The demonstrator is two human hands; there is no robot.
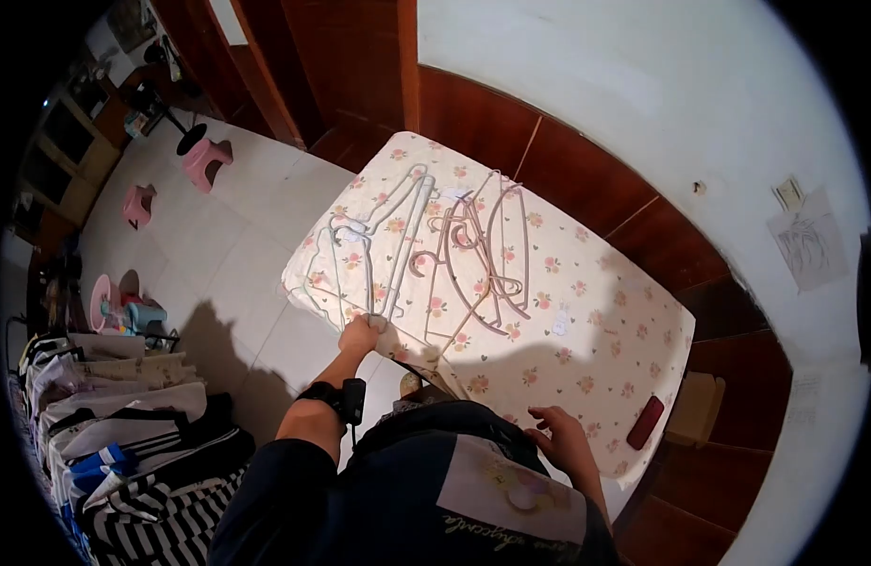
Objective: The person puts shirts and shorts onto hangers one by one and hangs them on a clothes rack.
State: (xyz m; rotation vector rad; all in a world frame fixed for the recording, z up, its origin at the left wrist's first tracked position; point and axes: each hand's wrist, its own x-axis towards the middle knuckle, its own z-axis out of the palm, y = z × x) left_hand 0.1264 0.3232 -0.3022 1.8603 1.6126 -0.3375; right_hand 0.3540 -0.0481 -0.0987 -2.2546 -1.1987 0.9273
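Note:
My left hand (pixel 362 334) is at the near left edge of a table with a flowered cover (pixel 520 358). Its fingers are closed on the lower end of a pale grey-green clothes hanger (pixel 368 269). Another pale hanger (pixel 415 236) lies right beside it. Several pinkish-brown hangers (pixel 492 255) overlap farther right on the cover. My right hand (pixel 560 439) hovers by the near edge, fingers apart and holding nothing. A dark red phone-like object (pixel 646 422) lies to its right, near the table's right edge.
Clothes on a rack (pixel 134 443) fill the lower left. Pink stools (pixel 206 162) stand on the tiled floor (pixel 237 245) at the upper left. Beyond the table runs a wall with brown panels (pixel 586 179). A tan box-like object (pixel 697 408) sits past the right edge.

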